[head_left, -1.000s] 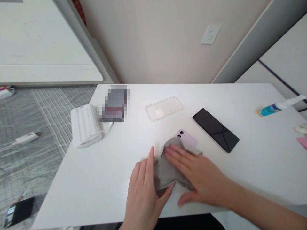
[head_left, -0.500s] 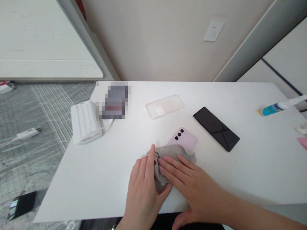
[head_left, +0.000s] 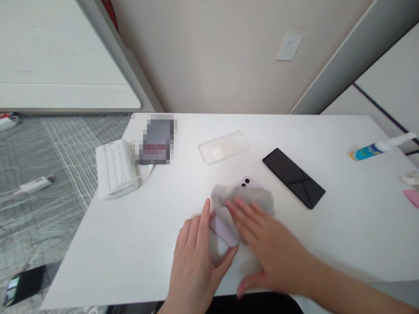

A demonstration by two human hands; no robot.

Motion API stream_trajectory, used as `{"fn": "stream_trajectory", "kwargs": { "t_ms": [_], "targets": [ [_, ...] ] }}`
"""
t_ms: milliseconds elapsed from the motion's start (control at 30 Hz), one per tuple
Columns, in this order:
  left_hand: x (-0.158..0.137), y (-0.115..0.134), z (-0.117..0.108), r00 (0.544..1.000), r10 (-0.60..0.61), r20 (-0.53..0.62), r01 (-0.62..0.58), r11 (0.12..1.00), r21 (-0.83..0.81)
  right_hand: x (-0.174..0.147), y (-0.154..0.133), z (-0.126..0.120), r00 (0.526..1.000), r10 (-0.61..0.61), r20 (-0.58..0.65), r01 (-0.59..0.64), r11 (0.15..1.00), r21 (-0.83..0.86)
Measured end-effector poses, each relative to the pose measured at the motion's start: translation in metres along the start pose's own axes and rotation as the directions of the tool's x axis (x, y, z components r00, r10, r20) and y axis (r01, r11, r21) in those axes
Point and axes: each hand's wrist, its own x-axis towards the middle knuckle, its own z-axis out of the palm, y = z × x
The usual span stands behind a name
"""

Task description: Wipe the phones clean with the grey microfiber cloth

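A lilac phone [head_left: 225,230] lies back up on the white table, its camera lenses at the far end partly covered. My left hand [head_left: 194,253] steadies its near end, thumb at the near corner and fingers along the left edge. My right hand [head_left: 265,235], blurred, presses a grey cloth [head_left: 266,198] onto the phone's back with its fingers laid over it. The cloth covers the upper part of the phone. Beyond them lies a clear phone case [head_left: 224,148]. To the right is a black phone [head_left: 294,178], screen up.
A white power bank [head_left: 116,170] with a cable sits at the table's left edge beside a pixelated device [head_left: 159,141]. A blue-labelled bottle [head_left: 366,151] lies far right, near a pink item [head_left: 411,197]. A wall outlet [head_left: 290,46] is behind.
My right hand has slid the cloth forward and slightly right over the phone, baring its near end and covering more of the camera end. My left hand has stayed in place.
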Motion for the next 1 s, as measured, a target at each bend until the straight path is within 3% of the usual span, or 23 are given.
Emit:
{"fn": "stream_trajectory", "kwargs": {
  "t_ms": [67, 133, 200, 233, 333, 367, 467, 500, 633, 767, 800, 900, 933, 1000],
  "targets": [
    [0.000, 0.000, 0.000, 1.000, 0.005, 0.006, -0.005, 1.000, 0.003, -0.001, 0.000, 0.000, 0.989, -0.127, 0.077, 0.124, 0.991, 0.050],
    [0.000, -0.001, 0.000, 1.000, 0.000, 0.001, 0.000, 1.000, -0.003, 0.000, 0.003, -0.002, 0.999, 0.043, 0.027, -0.042, 0.999, -0.032],
    [0.001, -0.002, 0.000, 1.000, -0.005, -0.003, 0.005, 1.000, -0.013, 0.003, 0.005, -0.003, 0.977, 0.201, -0.072, -0.208, 0.973, -0.103],
    [0.001, -0.002, 0.001, 1.000, 0.000, -0.006, 0.000, 1.000, -0.011, 0.004, 0.005, -0.003, 0.980, 0.186, -0.073, -0.192, 0.977, -0.095],
    [0.001, -0.002, 0.002, 1.000, 0.019, -0.011, -0.019, 1.000, 0.013, 0.007, -0.001, -0.002, 0.993, -0.093, 0.074, 0.090, 0.995, 0.053],
    [0.001, -0.002, 0.002, 1.000, 0.021, -0.018, -0.020, 1.000, 0.021, 0.008, -0.003, -0.002, 0.992, -0.092, 0.089, 0.086, 0.994, 0.070],
    [0.000, -0.001, 0.002, 0.999, 0.007, -0.034, -0.006, 0.999, 0.033, 0.011, -0.005, -0.003, 0.994, 0.106, 0.010, -0.106, 0.994, 0.003],
    [0.000, -0.001, 0.002, 0.999, 0.009, -0.035, -0.007, 0.999, 0.034, 0.012, -0.006, -0.003, 0.993, 0.115, -0.006, -0.115, 0.993, -0.004],
    [0.001, 0.000, 0.001, 1.000, 0.017, -0.001, -0.017, 1.000, 0.021, 0.009, -0.005, -0.003, 0.986, -0.130, 0.101, 0.123, 0.989, 0.080],
    [0.001, 0.001, 0.000, 1.000, -0.007, -0.004, 0.007, 1.000, 0.015, 0.001, 0.002, -0.004, 0.996, 0.088, -0.001, -0.088, 0.995, -0.052],
    [0.001, 0.001, 0.000, 1.000, -0.005, -0.002, 0.005, 1.000, 0.009, -0.001, 0.003, -0.004, 0.997, 0.079, -0.009, -0.080, 0.996, -0.051],
    [0.001, 0.002, -0.001, 1.000, 0.017, 0.021, -0.018, 1.000, 0.003, -0.011, 0.005, -0.004, 0.990, -0.117, 0.080, 0.114, 0.993, 0.034],
    [0.001, 0.002, -0.002, 1.000, 0.016, 0.027, -0.016, 1.000, 0.003, -0.013, 0.006, -0.005, 0.989, -0.117, 0.090, 0.115, 0.993, 0.026],
    [0.001, 0.002, -0.002, 1.000, -0.002, 0.027, 0.002, 1.000, -0.003, -0.018, 0.008, -0.006, 0.999, 0.034, 0.028, -0.032, 0.997, -0.073]
  ]
}}
